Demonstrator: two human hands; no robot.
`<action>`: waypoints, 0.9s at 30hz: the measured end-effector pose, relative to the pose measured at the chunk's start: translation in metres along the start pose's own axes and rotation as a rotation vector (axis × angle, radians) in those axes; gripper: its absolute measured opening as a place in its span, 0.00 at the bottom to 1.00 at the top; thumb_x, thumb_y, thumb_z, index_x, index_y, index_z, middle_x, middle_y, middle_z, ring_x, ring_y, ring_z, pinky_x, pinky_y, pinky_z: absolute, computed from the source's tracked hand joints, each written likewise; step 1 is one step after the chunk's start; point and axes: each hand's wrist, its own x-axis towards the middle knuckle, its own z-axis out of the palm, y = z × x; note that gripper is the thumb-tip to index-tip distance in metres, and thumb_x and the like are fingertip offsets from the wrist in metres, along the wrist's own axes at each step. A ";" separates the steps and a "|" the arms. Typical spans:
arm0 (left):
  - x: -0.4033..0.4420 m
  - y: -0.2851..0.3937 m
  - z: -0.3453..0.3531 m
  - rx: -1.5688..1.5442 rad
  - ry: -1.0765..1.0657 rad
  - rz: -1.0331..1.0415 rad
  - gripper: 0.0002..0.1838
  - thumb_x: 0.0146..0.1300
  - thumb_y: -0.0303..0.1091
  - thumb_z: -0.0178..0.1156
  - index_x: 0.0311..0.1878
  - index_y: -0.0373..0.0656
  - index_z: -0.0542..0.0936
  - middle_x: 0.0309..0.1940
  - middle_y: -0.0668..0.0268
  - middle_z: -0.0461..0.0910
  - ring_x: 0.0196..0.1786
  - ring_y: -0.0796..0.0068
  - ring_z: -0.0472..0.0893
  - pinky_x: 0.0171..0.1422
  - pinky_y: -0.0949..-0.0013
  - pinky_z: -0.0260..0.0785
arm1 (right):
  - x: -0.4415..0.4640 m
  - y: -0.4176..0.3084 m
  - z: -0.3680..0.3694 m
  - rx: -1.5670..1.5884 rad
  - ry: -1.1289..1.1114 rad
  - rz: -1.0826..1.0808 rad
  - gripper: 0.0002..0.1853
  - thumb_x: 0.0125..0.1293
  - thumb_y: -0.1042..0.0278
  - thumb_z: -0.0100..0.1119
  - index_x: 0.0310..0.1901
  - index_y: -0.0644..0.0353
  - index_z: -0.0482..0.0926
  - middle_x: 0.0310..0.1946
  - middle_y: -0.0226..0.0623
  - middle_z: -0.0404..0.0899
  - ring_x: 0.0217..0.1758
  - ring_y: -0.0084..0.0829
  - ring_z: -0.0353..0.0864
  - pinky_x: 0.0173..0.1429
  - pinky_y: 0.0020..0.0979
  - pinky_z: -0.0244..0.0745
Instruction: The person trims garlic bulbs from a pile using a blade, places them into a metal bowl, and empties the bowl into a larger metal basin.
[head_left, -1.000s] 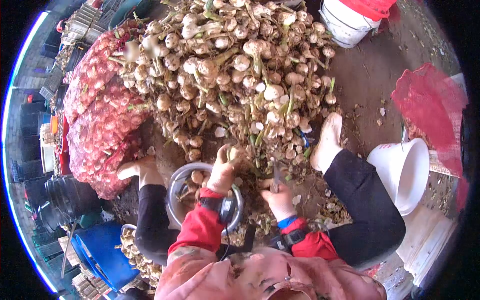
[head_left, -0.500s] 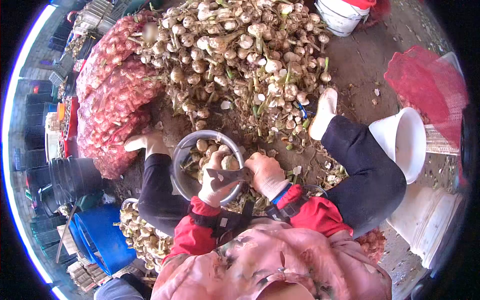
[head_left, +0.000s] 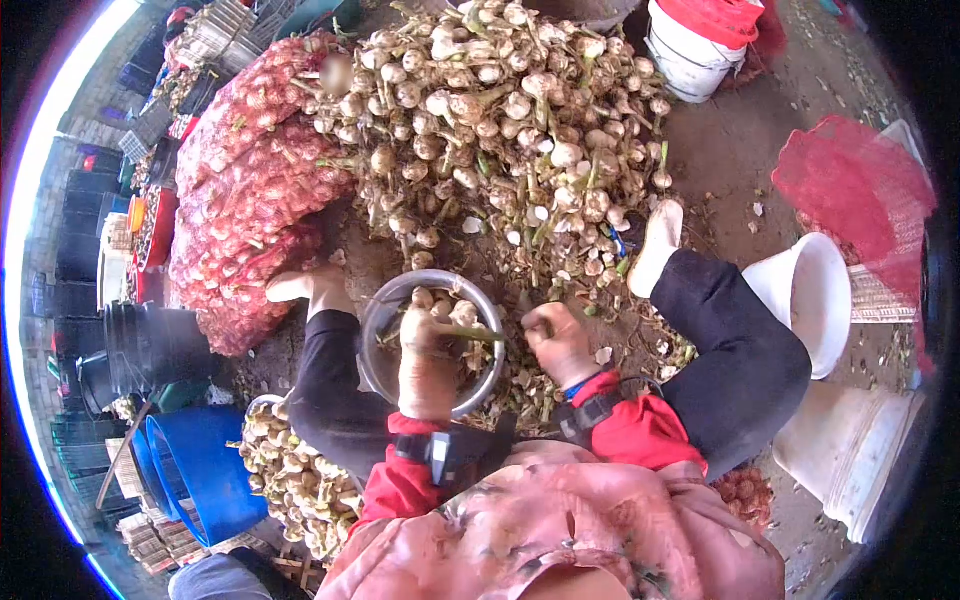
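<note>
My left hand [head_left: 425, 345] is closed on a garlic bulb, above the grey metal basin [head_left: 490, 385]. The garlic's green stalk [head_left: 475, 333] sticks out to the right, towards my other hand. Loose garlic bulbs [head_left: 463, 313] lie in the basin beneath. My right hand [head_left: 560, 345] is a fist just right of the basin rim, apart from the stalk. It is closed round a knife, mostly hidden now; only a dark bit shows at the fingers. Trimmed stalks and peel litter the ground below.
A large heap of garlic [head_left: 500, 120] lies ahead. Full red mesh sacks [head_left: 255, 190] stand at left, with a blue bin [head_left: 210, 475] and a garlic-filled container [head_left: 300, 480] nearer. White buckets [head_left: 800, 305] are at right. My legs flank the basin.
The dark blade that lay across my left wrist no longer shows there. My right hand has moved right, away from the left. A stalk now shows from the left hand. The whole view has shifted slightly.
</note>
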 end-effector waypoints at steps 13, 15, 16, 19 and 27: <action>-0.019 -0.006 0.025 -0.177 0.097 -0.051 0.18 0.59 0.41 0.66 0.51 0.47 0.78 0.51 0.66 0.80 0.58 0.65 0.78 0.64 0.51 0.71 | -0.032 0.103 0.027 0.350 -0.237 0.582 0.07 0.50 0.76 0.65 0.33 0.57 0.81 0.29 0.34 0.82 0.35 0.32 0.81 0.48 0.30 0.75; -0.017 0.022 -0.007 0.136 0.204 -0.114 0.26 0.57 0.37 0.68 0.59 0.42 0.73 0.53 0.61 0.79 0.57 0.63 0.78 0.59 0.58 0.72 | -0.020 0.080 0.019 0.382 -0.133 0.714 0.08 0.49 0.76 0.66 0.32 0.56 0.81 0.29 0.29 0.83 0.35 0.26 0.81 0.46 0.28 0.75; -0.012 0.034 -0.036 0.396 0.298 -0.134 0.32 0.57 0.34 0.70 0.64 0.39 0.70 0.54 0.58 0.78 0.56 0.64 0.78 0.55 0.65 0.73 | -0.011 0.067 0.014 0.256 -0.102 0.670 0.09 0.48 0.77 0.66 0.33 0.56 0.82 0.29 0.29 0.83 0.35 0.25 0.81 0.45 0.29 0.76; 0.037 0.063 -0.098 1.022 0.341 0.165 0.33 0.58 0.38 0.69 0.65 0.36 0.70 0.52 0.59 0.79 0.53 0.72 0.78 0.54 0.71 0.73 | -0.002 0.059 0.018 0.244 -0.046 0.656 0.10 0.46 0.77 0.67 0.33 0.57 0.82 0.29 0.30 0.83 0.34 0.26 0.81 0.42 0.30 0.76; 0.254 0.074 -0.117 1.639 0.602 0.067 0.25 0.52 0.43 0.67 0.51 0.37 0.79 0.40 0.55 0.85 0.42 0.62 0.85 0.49 0.63 0.75 | 0.014 0.021 0.013 0.262 -0.164 0.768 0.10 0.50 0.77 0.67 0.36 0.59 0.83 0.31 0.28 0.83 0.36 0.22 0.80 0.45 0.27 0.75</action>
